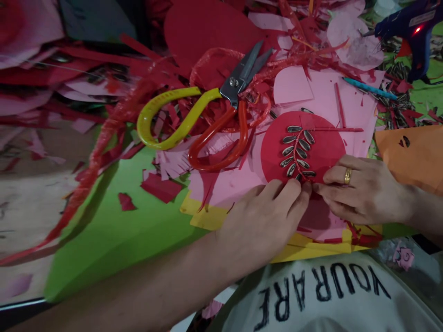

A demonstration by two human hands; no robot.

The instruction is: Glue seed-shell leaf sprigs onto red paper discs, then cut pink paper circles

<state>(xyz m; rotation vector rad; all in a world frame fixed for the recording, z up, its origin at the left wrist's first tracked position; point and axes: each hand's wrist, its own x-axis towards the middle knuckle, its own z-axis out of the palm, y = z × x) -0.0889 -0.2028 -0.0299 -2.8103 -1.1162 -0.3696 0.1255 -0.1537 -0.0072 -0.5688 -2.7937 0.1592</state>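
A red paper circle point(328, 143) lies on pink paper, with a branch of striped seeds point(294, 148) along a thin red stem on it. At the circle's lower edge, my left hand point(270, 212) has its fingers pressed together at the stem's lower end. My right hand point(363, 189), with a gold ring, meets it there from the right, its fingertips closed beside the left ones. Whatever the fingertips pinch is too small to make out. Thin red strips point(339, 106) lie above and right of the seeds.
Open scissors point(233, 90) with yellow and red handles lie left of the circle. A blue glue gun point(415, 34) with a lit red light stands upper right, near a teal pen point(370, 88). Orange paper point(411, 152) is at right. Red scraps and plastic ribbon point(100, 152) spread left.
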